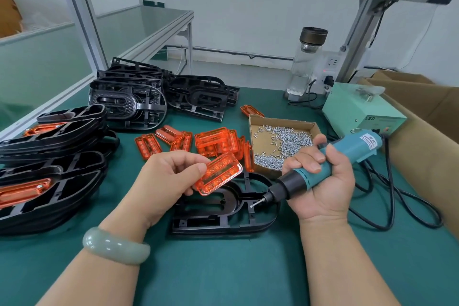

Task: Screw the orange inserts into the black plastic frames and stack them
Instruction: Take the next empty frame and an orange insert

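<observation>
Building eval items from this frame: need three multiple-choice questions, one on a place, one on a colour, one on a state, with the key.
1. Where is the screw tray?
A) on the frame stacks
B) just right of the loose inserts
C) on the shelf

2. What colour is the body of the driver in the right hand?
A) red
B) yellow
C) teal

3. The insert in the left hand is:
A) held above the frame
B) screwed in
C) lying on the mat

Key: 1 B, it sits beside the orange pile; 2 C, teal with a black nose; 3 A, the hand pinches it over the empty frame.
</observation>
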Demonstrator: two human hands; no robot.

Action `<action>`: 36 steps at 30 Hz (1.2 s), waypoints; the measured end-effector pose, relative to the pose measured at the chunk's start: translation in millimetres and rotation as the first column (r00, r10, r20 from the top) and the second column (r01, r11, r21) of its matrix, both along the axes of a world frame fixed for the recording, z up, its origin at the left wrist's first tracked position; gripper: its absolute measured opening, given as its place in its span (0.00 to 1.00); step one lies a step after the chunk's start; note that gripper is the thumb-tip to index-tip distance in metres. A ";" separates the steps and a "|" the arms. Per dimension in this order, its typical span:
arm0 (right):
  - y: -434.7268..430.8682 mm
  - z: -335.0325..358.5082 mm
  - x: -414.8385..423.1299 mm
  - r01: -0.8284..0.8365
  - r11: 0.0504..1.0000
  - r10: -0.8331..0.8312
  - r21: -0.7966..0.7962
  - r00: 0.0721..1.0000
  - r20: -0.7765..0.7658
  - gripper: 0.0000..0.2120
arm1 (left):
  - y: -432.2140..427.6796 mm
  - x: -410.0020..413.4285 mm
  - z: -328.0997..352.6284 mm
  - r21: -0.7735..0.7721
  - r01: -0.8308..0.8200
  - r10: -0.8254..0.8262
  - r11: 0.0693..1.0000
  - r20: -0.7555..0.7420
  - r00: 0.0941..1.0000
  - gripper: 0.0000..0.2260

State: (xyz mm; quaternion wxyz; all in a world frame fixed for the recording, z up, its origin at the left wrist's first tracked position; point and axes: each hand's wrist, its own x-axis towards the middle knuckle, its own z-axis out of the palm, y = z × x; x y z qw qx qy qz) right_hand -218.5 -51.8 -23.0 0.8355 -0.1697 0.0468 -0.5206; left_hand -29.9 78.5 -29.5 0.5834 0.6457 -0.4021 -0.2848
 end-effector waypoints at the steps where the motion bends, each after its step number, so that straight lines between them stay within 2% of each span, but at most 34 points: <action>1: 0.1 -0.1 -0.4 0.006 1.000 -0.006 0.003 1.000 -0.005 0.05 | -0.1 -1.1 0.8 -0.006 0.007 -0.008 1.000 -0.025 1.000 0.11; 6: 1.1 0.0 0.5 0.002 1.000 -0.003 0.013 1.000 0.027 0.08 | 1.7 -1.4 6.1 -0.073 0.155 -0.170 0.985 -0.307 0.936 0.28; 8: 0.7 0.3 0.5 0.014 1.000 -0.014 0.010 1.000 0.001 0.06 | 4.5 -0.2 9.3 -0.119 0.208 -0.238 0.971 -0.379 0.894 0.31; 11: 0.9 0.1 0.7 0.019 1.000 -0.019 0.014 1.000 -0.012 0.05 | 6.8 -1.3 12.2 -0.177 0.206 -0.266 0.962 -0.464 0.845 0.22; 13: 1.0 0.1 1.0 0.020 1.000 -0.019 0.013 1.000 -0.016 0.05 | 5.3 -2.9 11.9 -0.162 0.168 -0.226 0.972 -0.475 0.850 0.14; 16: 0.9 -0.5 1.6 0.010 1.000 -0.010 0.011 1.000 0.000 0.07 | 3.2 -3.8 11.0 -0.116 0.082 -0.124 0.990 -0.422 0.898 0.15; 20: 1.2 -1.0 2.1 -0.008 1.000 0.008 0.004 1.000 0.029 0.11 | 3.3 0.0 12.7 -0.126 -0.009 -0.053 0.992 -0.482 0.875 0.19; 23: 1.1 -0.4 2.1 0.011 1.000 -0.011 0.010 1.000 -0.009 0.05 | 1.5 2.7 10.9 -0.108 -0.085 0.018 0.991 -0.507 0.862 0.13; 25: 1.2 0.0 2.3 0.016 1.000 -0.016 0.013 1.000 -0.023 0.05 | -0.7 4.2 6.0 -0.059 -0.153 0.119 0.987 -0.387 0.914 0.09; 27: 1.4 0.0 2.3 0.022 1.000 -0.022 0.014 0.999 -0.023 0.05 | -1.9 5.2 1.7 -0.023 -0.253 0.250 0.967 -0.101 0.963 0.06; 29: 1.6 0.6 2.4 0.022 1.000 -0.022 0.012 0.999 -0.029 0.05 | -1.4 3.0 2.4 -0.062 -0.285 0.291 0.957 0.162 0.943 0.06; 31: 1.8 0.5 2.3 0.017 1.000 -0.017 0.012 0.999 -0.029 0.05 | 1.2 1.1 5.4 -0.086 -0.242 0.256 0.967 0.290 0.922 0.08; 33: 1.8 0.6 2.7 0.013 1.000 -0.012 0.012 1.000 -0.029 0.05 | 4.7 1.3 8.8 -0.025 -0.173 0.169 0.985 0.400 0.901 0.08; 36: 1.8 1.0 4.1 0.011 1.000 -0.011 0.011 0.999 -0.035 0.05 | 9.1 2.2 15.0 0.231 -0.078 -0.059 0.970 0.532 0.845 0.04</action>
